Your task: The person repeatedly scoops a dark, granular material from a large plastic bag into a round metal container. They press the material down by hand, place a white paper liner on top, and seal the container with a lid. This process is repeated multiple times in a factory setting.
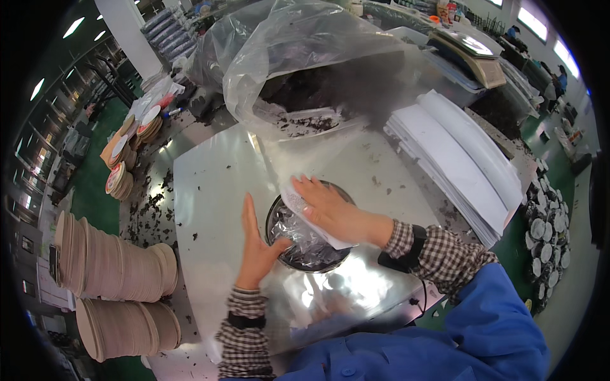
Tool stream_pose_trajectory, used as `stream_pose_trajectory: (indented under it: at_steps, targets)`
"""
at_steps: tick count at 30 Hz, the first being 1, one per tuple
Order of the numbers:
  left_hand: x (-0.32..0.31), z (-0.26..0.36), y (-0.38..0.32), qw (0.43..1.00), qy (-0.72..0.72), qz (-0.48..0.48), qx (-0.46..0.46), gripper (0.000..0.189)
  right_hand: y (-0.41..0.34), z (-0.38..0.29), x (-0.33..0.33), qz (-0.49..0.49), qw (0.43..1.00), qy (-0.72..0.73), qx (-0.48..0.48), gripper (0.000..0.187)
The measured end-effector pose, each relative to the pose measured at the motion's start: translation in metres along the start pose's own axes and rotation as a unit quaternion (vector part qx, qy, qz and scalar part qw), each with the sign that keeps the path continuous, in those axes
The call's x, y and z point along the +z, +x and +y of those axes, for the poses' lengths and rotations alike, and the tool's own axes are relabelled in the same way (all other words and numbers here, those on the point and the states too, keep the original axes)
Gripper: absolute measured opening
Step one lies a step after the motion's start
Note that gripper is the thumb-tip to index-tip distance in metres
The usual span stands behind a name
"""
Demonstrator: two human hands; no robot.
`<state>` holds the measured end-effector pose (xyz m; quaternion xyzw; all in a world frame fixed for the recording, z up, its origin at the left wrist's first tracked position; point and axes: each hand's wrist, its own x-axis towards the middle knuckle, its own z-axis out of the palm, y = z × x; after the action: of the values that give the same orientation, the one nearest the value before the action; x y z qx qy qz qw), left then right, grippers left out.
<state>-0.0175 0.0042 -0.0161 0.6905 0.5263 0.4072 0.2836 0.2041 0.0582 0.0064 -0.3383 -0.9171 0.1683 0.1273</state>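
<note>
A round, dark-rimmed container (316, 272) is at the middle of a shiny metal sheet on the table. Crumpled clear plastic film (296, 233) fills its opening. My right hand (329, 207) lies flat, fingers spread, on a folded white paper (312, 221) that bears print and leans over the film and the container's right part. My left hand (259, 247) is at the container's left edge, its thumb over the rim and its fingers apart and raised. Part of the container is hidden by the paper and my right hand.
Behind stands a large clear plastic bag (305, 43) of dark flaky material. A stack of white paper sheets (457, 162) lies at the right, a scale (467, 52) behind it. Stacked round discs (119, 266) stand at the left. Dark flakes litter the table.
</note>
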Motion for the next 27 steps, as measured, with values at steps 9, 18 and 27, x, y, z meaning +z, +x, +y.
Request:
stream_pose_trajectory:
  at_steps: [9, 18, 27]
  targets:
    - [0.029, 0.027, 0.006, 0.982, 0.178, -0.02, 0.053, 0.095, 0.016, 0.038, 0.045, 0.057, 0.893, 0.447, 0.015, 0.061]
    - [0.052, 0.009, 0.017, 0.971, 0.147, -0.184, -0.032, 0.103, 0.007, 0.073, 0.024, 0.069, 0.953, 0.183, 0.232, 0.044]
    - [0.058, -0.006, -0.052, 0.672, -0.663, 0.022, -0.328, 0.038, -0.053, 0.088, 0.02, 0.083, 0.884, 0.434, 0.15, 0.066]
